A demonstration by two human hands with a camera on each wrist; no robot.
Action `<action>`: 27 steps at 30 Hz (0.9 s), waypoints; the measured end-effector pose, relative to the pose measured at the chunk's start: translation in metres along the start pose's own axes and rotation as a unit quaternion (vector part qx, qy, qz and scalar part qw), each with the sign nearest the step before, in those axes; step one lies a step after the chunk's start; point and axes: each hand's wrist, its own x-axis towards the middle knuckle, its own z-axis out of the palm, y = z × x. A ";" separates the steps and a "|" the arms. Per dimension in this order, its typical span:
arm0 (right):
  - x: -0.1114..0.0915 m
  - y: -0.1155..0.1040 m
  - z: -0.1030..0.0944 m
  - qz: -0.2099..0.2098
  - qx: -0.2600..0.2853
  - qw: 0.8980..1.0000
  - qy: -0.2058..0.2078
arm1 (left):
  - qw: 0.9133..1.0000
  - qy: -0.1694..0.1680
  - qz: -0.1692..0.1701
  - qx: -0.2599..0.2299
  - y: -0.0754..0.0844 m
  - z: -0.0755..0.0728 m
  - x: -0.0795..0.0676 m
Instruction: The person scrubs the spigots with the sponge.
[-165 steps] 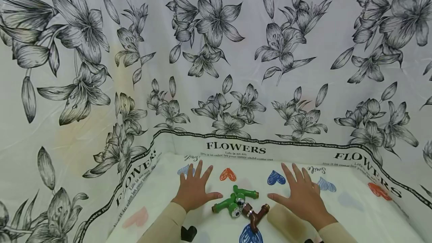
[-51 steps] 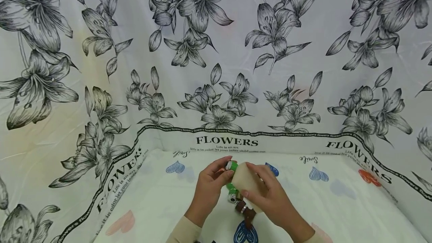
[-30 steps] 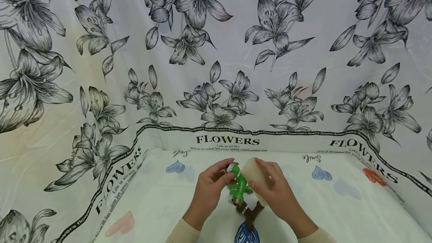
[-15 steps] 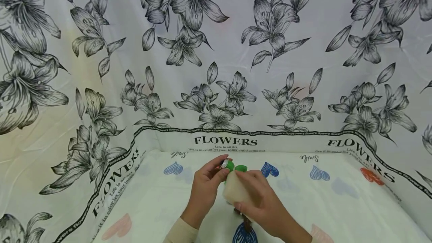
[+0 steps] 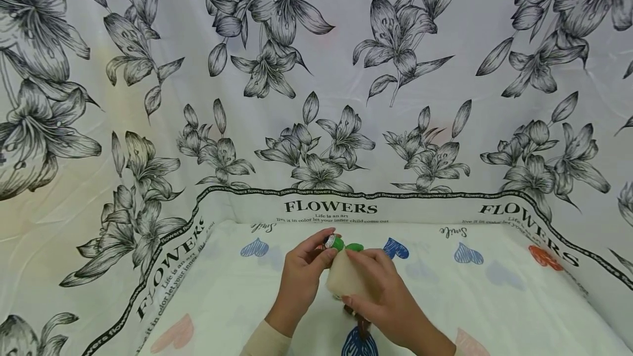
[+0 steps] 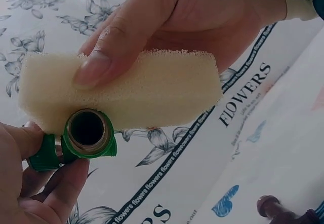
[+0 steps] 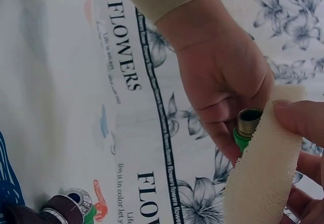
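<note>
Lily-print drape (image 5: 341, 81) behind, heart-print cloth (image 5: 232, 290) below. Head: your left hand (image 5: 301, 282) pinches a green tap (image 5: 338, 243); your right hand (image 5: 393, 304) grips a cream sponge (image 5: 346, 279) at its five o'clock; a brown tap (image 5: 363, 325) lies on the cloth, farther toward five. Left wrist: sponge sits against the green tap's one o'clock. Right wrist: green tap shows at the sponge's eleven.

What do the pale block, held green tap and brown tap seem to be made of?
Pale block: matte, likely foam, as its surface looks porous.
Held green tap: evenly coloured, smooth, perhaps plastic or painted metal; open end looks brassy.
Brown tap: slightly shiny plastic or coated metal, unclear; its silver band looks metallic.
</note>
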 end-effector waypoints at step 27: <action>0.009 0.007 -0.018 0.080 -0.021 0.994 0.070 | 0.998 -0.037 -0.007 -0.043 0.007 0.001 -0.009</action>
